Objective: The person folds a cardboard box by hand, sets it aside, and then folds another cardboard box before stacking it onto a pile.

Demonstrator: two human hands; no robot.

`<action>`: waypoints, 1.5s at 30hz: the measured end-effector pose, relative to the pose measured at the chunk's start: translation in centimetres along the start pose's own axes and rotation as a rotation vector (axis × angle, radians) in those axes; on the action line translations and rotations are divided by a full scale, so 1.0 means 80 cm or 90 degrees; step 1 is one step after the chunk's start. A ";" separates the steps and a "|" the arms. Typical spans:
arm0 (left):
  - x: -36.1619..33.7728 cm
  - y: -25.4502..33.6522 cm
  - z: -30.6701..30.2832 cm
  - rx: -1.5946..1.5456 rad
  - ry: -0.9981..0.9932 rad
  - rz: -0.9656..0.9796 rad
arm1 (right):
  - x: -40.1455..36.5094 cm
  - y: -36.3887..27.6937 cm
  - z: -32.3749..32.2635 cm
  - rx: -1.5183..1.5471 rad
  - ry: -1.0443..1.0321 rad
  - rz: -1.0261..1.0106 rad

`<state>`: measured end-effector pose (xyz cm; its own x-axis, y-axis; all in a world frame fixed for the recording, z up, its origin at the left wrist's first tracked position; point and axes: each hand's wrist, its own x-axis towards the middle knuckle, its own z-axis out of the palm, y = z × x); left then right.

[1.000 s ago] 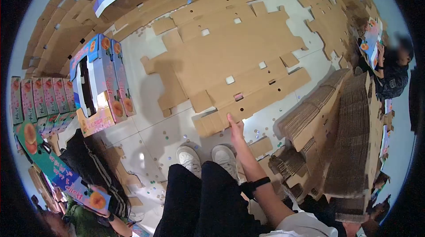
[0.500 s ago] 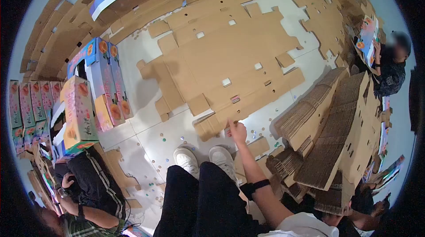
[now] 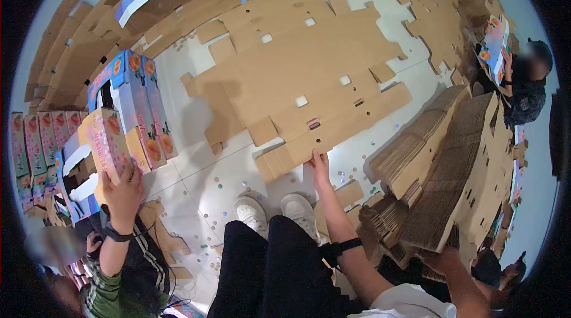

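The right hand [image 3: 320, 168] has its thumb at the near edge of a large cardboard sheet [image 3: 297, 80]; whether its fingers close underneath, I cannot tell. The left hand is out of view. The sheet lies on the floor [image 3: 187, 196], spreading toward 12 o'clock. White shoes [image 3: 250, 213] stand at 8 o'clock, stacked cardboard [image 3: 419, 145] at 3. Toward 9, a co-worker's hand [image 3: 124, 193] touches a printed box [image 3: 112, 134].

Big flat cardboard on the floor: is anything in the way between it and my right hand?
Nothing visible is: your right hand is right at the near edge of the big flat cardboard, thumb against it.
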<state>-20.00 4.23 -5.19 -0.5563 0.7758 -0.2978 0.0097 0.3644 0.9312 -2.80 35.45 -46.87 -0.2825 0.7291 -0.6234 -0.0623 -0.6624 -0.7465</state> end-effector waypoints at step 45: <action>0.233 -0.181 -0.242 0.756 0.504 -0.278 | -0.019 -0.010 0.093 -1.126 -0.300 -0.174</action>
<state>-46.63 3.46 -20.16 -0.9850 0.1655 0.0496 0.1644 0.9861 -0.0252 -9.46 33.54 -43.59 -0.6684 0.4637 -0.5817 0.7176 0.6078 -0.3401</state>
